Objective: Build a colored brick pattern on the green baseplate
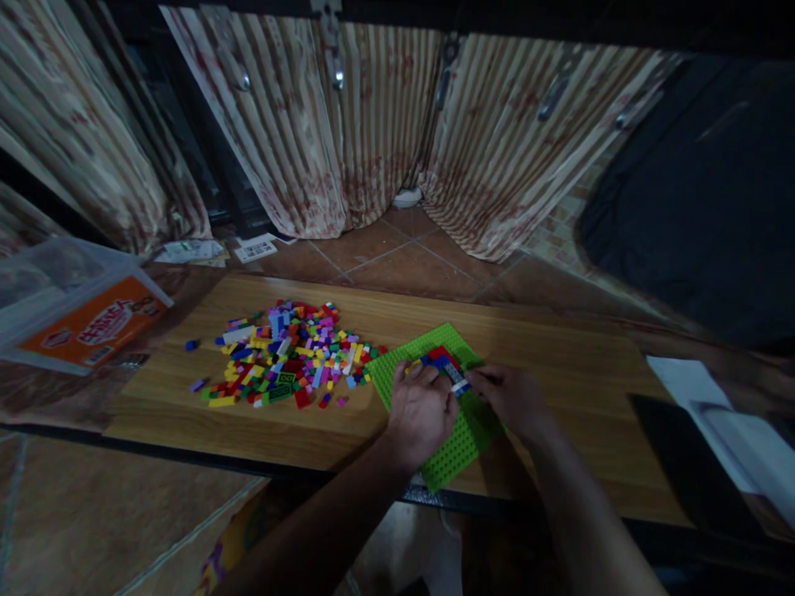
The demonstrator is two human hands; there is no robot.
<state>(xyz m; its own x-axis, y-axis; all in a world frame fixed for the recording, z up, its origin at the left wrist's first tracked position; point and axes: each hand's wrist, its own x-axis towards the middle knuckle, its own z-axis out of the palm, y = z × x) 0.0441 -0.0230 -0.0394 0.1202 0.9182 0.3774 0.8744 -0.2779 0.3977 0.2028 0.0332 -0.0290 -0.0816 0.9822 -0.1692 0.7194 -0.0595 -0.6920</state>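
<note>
A bright green studded baseplate [463, 447] lies at an angle on the wooden board, its near corner at the board's front edge. Red, blue, grey and white building bricks [442, 361] form a low structure on its far half. My left hand [422, 414] rests over the plate with curled fingers against the structure's left side, hiding part of it. From the right, my right hand [513, 397] reaches in with thumb and fingers pinched together beside the white brick [460, 386] at the structure's edge. Whatever those fingertips hold is too small and dark to make out.
Loose coloured bricks [298, 352] are heaped left of the baseplate on the wooden board [577, 397]. A clear plastic box [93, 323] with an orange label stands at far left. Papers [739, 422] and a dark flat item [689, 463] lie at right. Striped curtains [385, 124] hang behind.
</note>
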